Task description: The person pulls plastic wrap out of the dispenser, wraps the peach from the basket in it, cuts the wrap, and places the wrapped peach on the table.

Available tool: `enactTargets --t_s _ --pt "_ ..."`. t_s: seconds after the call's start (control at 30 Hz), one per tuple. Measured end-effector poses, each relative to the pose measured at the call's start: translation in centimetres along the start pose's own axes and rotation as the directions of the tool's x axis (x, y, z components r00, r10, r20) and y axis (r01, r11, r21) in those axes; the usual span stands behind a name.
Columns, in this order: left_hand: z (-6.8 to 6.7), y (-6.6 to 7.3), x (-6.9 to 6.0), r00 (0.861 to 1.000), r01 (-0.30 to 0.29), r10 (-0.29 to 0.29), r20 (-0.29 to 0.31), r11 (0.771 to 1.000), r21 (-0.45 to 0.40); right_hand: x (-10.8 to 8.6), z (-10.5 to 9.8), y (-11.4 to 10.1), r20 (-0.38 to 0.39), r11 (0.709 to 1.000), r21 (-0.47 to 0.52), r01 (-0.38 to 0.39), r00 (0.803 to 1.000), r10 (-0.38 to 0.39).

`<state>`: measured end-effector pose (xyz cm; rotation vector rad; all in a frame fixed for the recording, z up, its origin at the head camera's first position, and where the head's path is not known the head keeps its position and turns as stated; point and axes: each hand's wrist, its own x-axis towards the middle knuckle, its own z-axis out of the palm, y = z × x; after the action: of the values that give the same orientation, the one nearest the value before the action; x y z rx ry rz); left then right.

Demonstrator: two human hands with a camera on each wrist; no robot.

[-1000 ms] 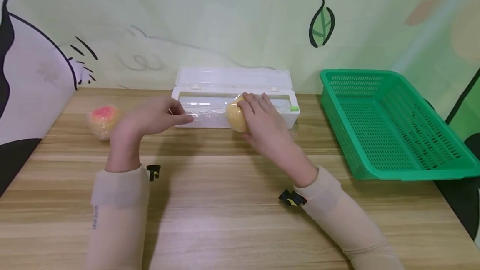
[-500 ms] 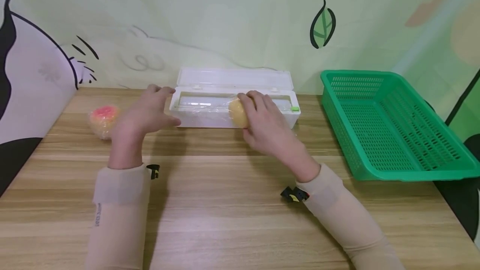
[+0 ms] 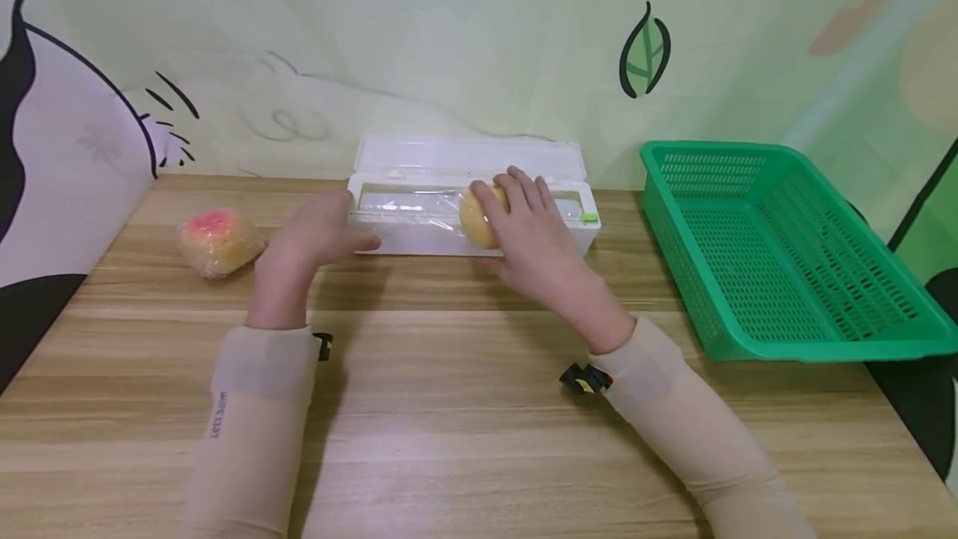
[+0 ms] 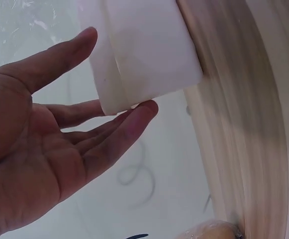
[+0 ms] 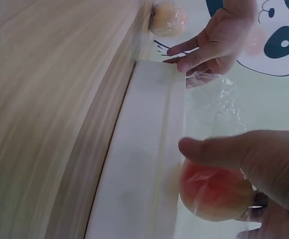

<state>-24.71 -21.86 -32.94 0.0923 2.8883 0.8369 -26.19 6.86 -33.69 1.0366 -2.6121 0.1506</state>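
My right hand (image 3: 540, 248) holds a yellow-and-red peach (image 3: 479, 219) above the front of a white cling film box (image 3: 419, 241). In the right wrist view, clear film lies over the peach (image 5: 211, 191), the thumb on its near side. Clear film (image 3: 419, 205) stretches leftward from the peach across the box opening. At the box's left end is my left hand (image 3: 314, 227); in the left wrist view its thumb and fingers are spread apart around the box corner, fingertips at the end wall. Whether they press on it is unclear.
A second peach (image 3: 217, 244), wrapped in film, sits on the wooden table (image 3: 434, 406) left of my left hand. At the right stands a green plastic basket (image 3: 722, 306). The box's lid (image 3: 467, 158) is raised against the printed backdrop (image 3: 449, 40).
My left hand leaves the front film, spreads its fingers and shifts right to the box's left end. My right hand lifts the peach slightly up and right, with the film trailing.
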Motion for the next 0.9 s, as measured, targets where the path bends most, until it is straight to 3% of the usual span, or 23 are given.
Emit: enactTargets --t_s 0.13,0.33,0.47,0.7,0.9 --pt "0.2 0.3 0.1 1.000 0.012 -0.011 -0.018 1.000 0.016 0.4 0.2 -0.1 -0.057 1.000 -0.015 -0.001 0.998 0.000" --pt "0.7 0.8 0.5 0.995 0.071 -0.072 -0.066 0.997 -0.017 0.8 0.4 -0.3 -0.123 0.998 -0.054 0.017 0.992 -0.024" --pt "1.1 1.0 0.7 0.992 0.092 -0.095 -0.082 0.995 -0.049 1.0 0.1 -0.3 -0.099 0.999 -0.030 0.020 0.995 -0.023" --pt "1.5 0.9 1.1 0.989 0.083 -0.087 -0.117 0.996 -0.037 1.0 -0.4 0.0 -0.036 1.000 0.001 0.017 0.999 -0.017" --pt "1.8 1.2 1.2 0.986 0.103 -0.103 -0.133 0.995 -0.007 0.8 -0.5 0.3 -0.076 0.999 0.018 0.037 0.996 -0.036"
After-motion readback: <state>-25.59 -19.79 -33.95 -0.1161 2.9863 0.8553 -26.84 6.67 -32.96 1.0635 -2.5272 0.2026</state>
